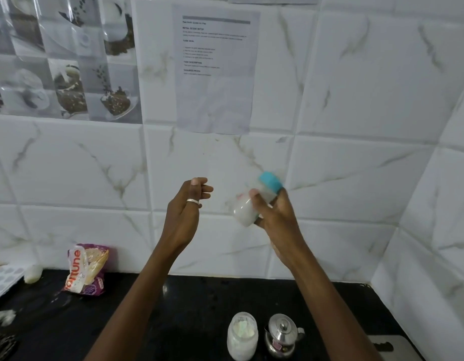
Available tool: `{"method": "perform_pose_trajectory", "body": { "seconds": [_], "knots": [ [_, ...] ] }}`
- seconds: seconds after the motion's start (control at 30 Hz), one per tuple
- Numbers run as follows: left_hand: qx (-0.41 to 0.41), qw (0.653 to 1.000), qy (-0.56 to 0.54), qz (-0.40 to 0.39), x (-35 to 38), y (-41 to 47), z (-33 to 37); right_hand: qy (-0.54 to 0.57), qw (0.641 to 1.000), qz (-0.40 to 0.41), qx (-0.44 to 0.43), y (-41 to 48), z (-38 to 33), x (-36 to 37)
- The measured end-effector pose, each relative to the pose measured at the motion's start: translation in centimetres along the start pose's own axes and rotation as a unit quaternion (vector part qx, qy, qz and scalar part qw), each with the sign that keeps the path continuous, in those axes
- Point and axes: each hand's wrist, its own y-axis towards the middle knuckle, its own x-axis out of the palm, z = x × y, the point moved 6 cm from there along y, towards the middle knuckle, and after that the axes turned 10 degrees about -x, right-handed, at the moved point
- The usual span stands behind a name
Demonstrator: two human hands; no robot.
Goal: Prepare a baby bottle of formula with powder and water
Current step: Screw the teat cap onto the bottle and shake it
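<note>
Bottle tilts gripped in right hand; left hand loosely curled, empty, clear gap between.

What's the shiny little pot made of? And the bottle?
The little kettle looks like polished steel: silvery, mirroring light. The baby bottle in the right hand seems translucent plastic, milky inside, with a matte teal cap, though blur leaves it unsure.

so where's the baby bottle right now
In the head view the baby bottle is right of centre, held tilted in the right hand, above the powder jar and steel kettle.
</note>
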Motion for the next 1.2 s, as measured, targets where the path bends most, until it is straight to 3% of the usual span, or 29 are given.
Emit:
{"method": "perform_pose_trajectory", "body": {
  "seconds": [0.03, 0.17, 0.27, 0.3, 0.4, 0.53, 0.67, 0.8, 0.93, 1.07, 1.2],
  "knots": [
    [0.000, 1.000, 0.000, 0.000, 0.0, -0.1, 0.0, 0.018, 1.000, 0.019, 0.002, 0.1, -0.2, -0.1],
    [0.002, 1.000, -0.005, 0.005, -0.2, 0.0, 0.1, -0.028, 0.993, -0.101, 0.057, -0.5, 0.8, 1.3],
    [-0.001, 1.000, -0.010, 0.004, -0.3, 0.0, 0.0, 0.112, 0.992, 0.008, 0.060, 0.1, 1.6, 0.0],
    [-0.001, 1.000, -0.009, 0.003, -0.3, -0.1, 0.1, 0.117, 0.991, 0.000, 0.067, 0.0, 1.5, 0.2],
    [0.003, 1.000, -0.006, 0.008, -0.6, 0.0, 0.2, 0.036, 0.990, -0.103, 0.091, -0.8, 1.5, 1.7],
    [0.004, 1.000, -0.007, 0.005, -0.7, -0.1, 0.1, 0.157, 0.987, 0.011, 0.038, 0.0, 0.9, 0.0],
    [0.003, 1.000, -0.012, 0.012, -1.0, -0.1, 0.1, 0.021, 0.994, -0.090, 0.060, -0.9, 0.9, 1.1],
    [0.007, 1.000, -0.009, 0.004, -0.8, -0.3, 0.2, 0.122, 0.991, 0.035, 0.045, -0.8, 0.9, -0.4],
    [0.011, 1.000, -0.009, 0.008, -1.0, 0.0, 0.2, 0.007, 0.995, -0.074, 0.071, -1.5, 1.7, 0.7],
    [0.012, 1.000, -0.010, 0.001, -0.8, -0.1, 0.1, 0.151, 0.987, 0.035, 0.052, -0.6, 1.1, -0.9],
    [0.012, 1.000, -0.013, 0.004, -0.9, 0.0, 0.1, 0.016, 0.988, -0.124, 0.086, -1.5, 1.3, 1.0]
  ]
}}
